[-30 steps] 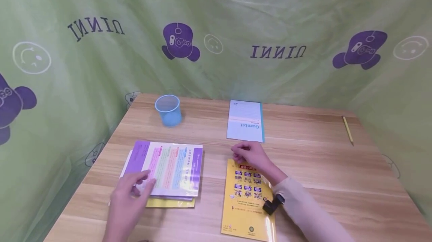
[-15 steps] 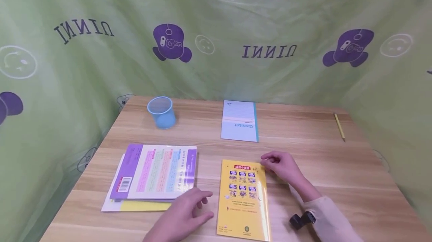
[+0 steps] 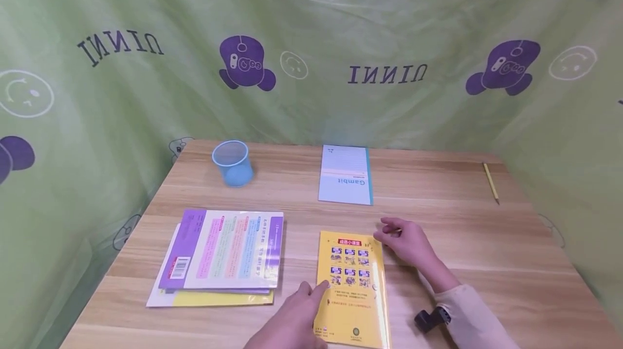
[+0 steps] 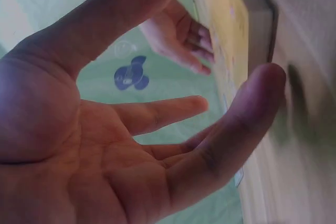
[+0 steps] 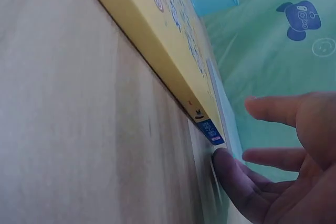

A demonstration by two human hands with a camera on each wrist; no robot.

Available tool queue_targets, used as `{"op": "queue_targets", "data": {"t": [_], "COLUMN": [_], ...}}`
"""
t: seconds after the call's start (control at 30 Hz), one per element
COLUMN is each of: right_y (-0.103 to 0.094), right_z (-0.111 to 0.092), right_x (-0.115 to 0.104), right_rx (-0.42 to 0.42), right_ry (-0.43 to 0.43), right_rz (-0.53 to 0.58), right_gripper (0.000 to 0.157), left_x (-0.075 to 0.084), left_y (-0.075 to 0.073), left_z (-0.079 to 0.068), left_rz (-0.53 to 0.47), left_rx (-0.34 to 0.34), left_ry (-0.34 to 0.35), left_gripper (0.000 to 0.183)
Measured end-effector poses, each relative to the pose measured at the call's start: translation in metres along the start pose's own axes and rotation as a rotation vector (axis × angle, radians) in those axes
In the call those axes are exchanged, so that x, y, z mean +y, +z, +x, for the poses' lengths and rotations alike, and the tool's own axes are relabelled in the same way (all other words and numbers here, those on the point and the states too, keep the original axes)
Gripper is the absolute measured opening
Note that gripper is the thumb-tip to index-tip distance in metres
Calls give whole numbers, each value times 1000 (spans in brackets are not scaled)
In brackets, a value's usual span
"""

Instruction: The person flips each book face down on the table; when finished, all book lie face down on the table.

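Observation:
A yellow book (image 3: 351, 295) lies flat with a red title strip and small purple pictures on its cover. At its left edge, my left hand (image 3: 297, 316) has the index finger over the cover; in the left wrist view its fingers are spread with nothing between them, near the page edge. By the upper right corner is my right hand (image 3: 409, 243). The right wrist view shows a fingertip (image 5: 223, 156) at the end of the book's spine (image 5: 173, 85), with thumb and other fingers apart. Whether that fingertip presses the book I cannot tell.
A stack of books with a purple-and-white one (image 3: 229, 249) on top lies on the left. Behind stand a blue cup (image 3: 237, 170) and a flat Gambit notebook (image 3: 344, 176). A pencil (image 3: 490, 182) lies far right. Green curtain (image 3: 311, 13) surrounds the wooden table.
My left hand has moved right, from over the purple-and-white book to the yellow book's left edge. My right hand has shifted from the book's top edge to its upper right corner.

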State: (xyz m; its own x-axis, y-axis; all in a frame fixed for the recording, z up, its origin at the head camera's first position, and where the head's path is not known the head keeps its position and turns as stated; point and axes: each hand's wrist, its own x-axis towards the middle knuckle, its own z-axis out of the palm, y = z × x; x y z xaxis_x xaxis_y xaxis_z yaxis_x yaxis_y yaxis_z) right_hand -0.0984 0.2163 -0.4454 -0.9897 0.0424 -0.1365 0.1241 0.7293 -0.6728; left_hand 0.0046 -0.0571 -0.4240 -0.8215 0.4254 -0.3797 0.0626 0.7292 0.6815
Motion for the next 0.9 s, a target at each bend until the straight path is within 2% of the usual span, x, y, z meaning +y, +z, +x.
{"op": "queue_targets", "data": {"t": [0.17, 0.43, 0.7, 0.9], "right_y": [1, 5, 5, -1], "right_z": [-1, -3, -7, -8], "right_x": [-5, -8, -11, -14], "right_rx": [-14, -37, -92, -139], "right_ry": [-4, 31, 74, 124], "right_rz": [7, 46, 128, 238], "right_gripper": [51, 50, 45, 50], "left_x": [2, 1, -2, -2], "left_y": [6, 12, 17, 18], "left_z": [5, 8, 5, 6], "left_rz": [-7, 131, 191, 194], "left_rx": [-20, 18, 45, 66], "left_ry": [-33, 48, 98, 106], "left_gripper": [107, 107, 116, 116]}}
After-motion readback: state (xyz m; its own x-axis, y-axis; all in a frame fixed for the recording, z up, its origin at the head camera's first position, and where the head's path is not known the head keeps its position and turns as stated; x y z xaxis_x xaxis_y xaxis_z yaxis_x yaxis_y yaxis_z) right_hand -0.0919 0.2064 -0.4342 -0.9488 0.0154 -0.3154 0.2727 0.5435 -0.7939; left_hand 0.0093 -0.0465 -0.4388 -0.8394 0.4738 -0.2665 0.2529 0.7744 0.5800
